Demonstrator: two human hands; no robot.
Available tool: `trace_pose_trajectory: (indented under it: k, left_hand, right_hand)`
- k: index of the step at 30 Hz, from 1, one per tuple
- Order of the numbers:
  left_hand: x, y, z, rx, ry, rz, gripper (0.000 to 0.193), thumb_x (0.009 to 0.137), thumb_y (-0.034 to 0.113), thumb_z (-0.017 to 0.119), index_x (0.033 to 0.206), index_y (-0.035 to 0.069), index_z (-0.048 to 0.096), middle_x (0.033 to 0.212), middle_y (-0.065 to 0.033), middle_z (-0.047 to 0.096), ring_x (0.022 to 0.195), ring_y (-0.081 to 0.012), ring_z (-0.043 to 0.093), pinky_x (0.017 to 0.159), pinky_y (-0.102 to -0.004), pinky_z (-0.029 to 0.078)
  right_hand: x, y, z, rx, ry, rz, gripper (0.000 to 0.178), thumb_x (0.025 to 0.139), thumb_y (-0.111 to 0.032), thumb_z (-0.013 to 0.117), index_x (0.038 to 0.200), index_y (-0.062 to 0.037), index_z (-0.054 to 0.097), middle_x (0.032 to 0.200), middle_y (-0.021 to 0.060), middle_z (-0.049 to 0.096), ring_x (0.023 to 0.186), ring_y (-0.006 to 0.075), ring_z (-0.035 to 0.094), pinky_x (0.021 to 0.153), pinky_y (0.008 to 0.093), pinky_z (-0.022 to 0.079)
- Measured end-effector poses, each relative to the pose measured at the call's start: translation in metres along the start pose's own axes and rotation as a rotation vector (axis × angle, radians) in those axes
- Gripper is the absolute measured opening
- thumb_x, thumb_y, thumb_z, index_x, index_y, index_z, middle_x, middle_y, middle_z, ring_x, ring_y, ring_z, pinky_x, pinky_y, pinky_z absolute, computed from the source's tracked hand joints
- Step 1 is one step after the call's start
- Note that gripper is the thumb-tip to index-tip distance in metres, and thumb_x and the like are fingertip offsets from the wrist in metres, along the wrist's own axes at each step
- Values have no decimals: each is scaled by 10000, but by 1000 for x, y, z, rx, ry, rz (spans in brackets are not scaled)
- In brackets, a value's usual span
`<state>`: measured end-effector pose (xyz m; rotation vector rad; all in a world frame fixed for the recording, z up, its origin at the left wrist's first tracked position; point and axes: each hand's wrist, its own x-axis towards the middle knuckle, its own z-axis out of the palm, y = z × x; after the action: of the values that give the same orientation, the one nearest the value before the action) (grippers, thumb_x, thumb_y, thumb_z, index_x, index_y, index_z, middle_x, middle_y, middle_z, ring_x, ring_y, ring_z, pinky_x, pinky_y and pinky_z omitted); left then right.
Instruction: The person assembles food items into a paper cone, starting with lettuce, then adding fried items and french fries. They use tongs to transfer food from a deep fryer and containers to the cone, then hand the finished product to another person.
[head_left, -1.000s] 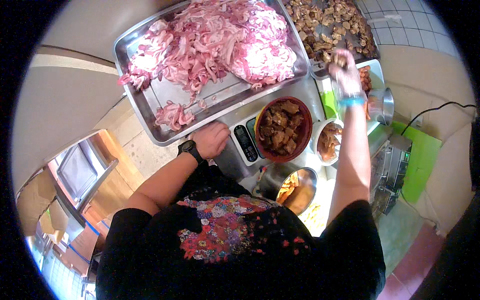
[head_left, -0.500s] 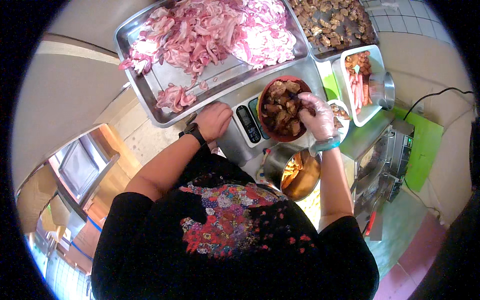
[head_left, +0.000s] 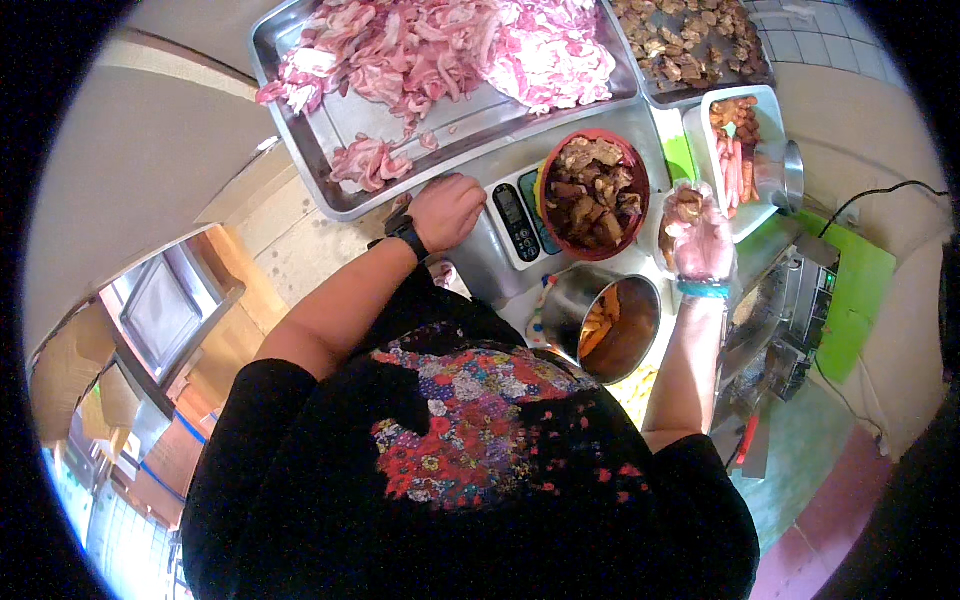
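Note:
On the digital kitchen scale [head_left: 519,225] stands a red bowl [head_left: 601,137] filled with brown cooked meat chunks [head_left: 590,195]. My right hand [head_left: 702,245], in a clear plastic glove with a turquoise band at the wrist, is to the right of the bowl. Its fingers are curled round a brown piece of meat [head_left: 688,205], above a small white bowl [head_left: 661,232] that it partly covers. My left hand [head_left: 448,212], with a dark watch on the wrist, rests loosely closed at the counter's edge, left of the scale; nothing shows in it.
Raw sliced meat fills much of a large steel tray [head_left: 335,205]; a second tray [head_left: 655,88] holds cooked chunks. A white container [head_left: 765,105] with sausages stands at right, beside a metal cup [head_left: 793,176]. Nearer me are a steel pot [head_left: 565,318] and a heating appliance [head_left: 800,300].
My right hand has drawn out of the red bowl and moved right, now holding a meat piece above the small white bowl. My left hand stays beside the scale. The whole view has shifted slightly.

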<state>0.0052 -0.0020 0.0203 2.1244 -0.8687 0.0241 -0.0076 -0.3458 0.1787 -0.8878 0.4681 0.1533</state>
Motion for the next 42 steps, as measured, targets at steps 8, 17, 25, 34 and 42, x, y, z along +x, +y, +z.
trace_pose_trajectory:
  k: [8, 17, 25, 34, 42]
  left_hand:
    - [-3, -3, 4, 24, 6, 14, 146, 750, 109, 523, 878, 44, 498, 906, -143, 523, 853, -321, 512, 726, -388, 433]
    - [0, -3, 4, 19, 90, 63, 125, 717, 90, 532, 827, 56, 483, 801, -100, 481, 765, -276, 509, 655, -359, 433]
    - [-1, -4, 7, 21, 61, 44, 124, 718, 106, 533, 824, 67, 482, 810, -89, 485, 775, -265, 511, 654, -358, 434]
    - [-2, -6, 7, 36, 75, 52, 112, 723, 105, 535, 816, 69, 485, 805, -86, 487, 772, -260, 516, 650, -351, 439]
    - [0, 1, 0, 46, 82, 67, 103, 731, 97, 528, 815, 50, 491, 810, -100, 494, 771, -266, 517, 654, -351, 440]
  right_hand:
    - [-7, 21, 35, -176, -102, -82, 237, 784, -147, 591, 988, -33, 550, 996, 90, 539, 820, 150, 488, 641, 241, 423]
    - [-12, 59, 83, -1577, -203, -633, 283, 658, 5, 588, 928, -78, 586, 949, 96, 590, 915, 248, 551, 790, 345, 452]
    - [0, 100, 84, -2199, -334, -682, 256, 618, -47, 621, 860, -86, 549, 880, 124, 552, 821, 305, 553, 728, 363, 470]
    - [-3, 16, 59, -578, 224, -159, 91, 775, -118, 503, 852, -81, 534, 728, 20, 522, 564, 117, 476, 491, 230, 402]
    - [5, 26, 7, -1734, 21, -493, 117, 728, -71, 569, 842, -46, 584, 824, 84, 603, 780, 201, 571, 728, 308, 446]
